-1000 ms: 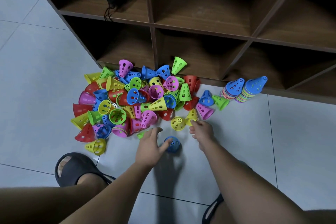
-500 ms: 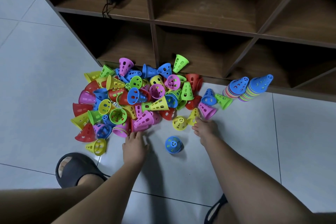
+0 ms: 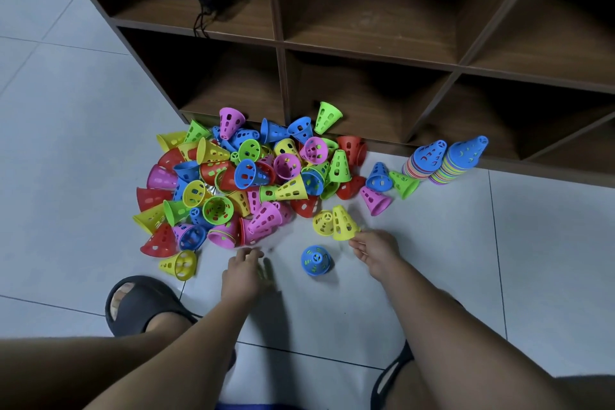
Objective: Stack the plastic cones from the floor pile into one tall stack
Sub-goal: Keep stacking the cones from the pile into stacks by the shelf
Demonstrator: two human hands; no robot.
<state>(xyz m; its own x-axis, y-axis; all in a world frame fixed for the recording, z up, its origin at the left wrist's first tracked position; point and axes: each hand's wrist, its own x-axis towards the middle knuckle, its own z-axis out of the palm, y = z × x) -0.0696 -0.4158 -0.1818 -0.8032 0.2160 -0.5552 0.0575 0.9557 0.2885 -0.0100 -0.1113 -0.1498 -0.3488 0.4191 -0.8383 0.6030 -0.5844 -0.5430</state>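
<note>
Grey tiled floor [image 3: 432, 260], lower middle: right hand [image 3: 377, 251] pinches the perforated yellow plastic cone [image 3: 344, 223] by its rim, left hand [image 3: 243, 273] hovers curled and blurry, can't tell its grip.

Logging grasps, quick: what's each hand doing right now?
Left hand: open, fingers loosely curled, holding nothing.
Right hand: pinching the rim of a yellow cone.

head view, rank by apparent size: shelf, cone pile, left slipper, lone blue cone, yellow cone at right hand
1. shelf
2. cone pile
3. left slipper, nearer the camera, but the gap to the cones is plain
4. blue cone and yellow cone: look alike, not ranked
</note>
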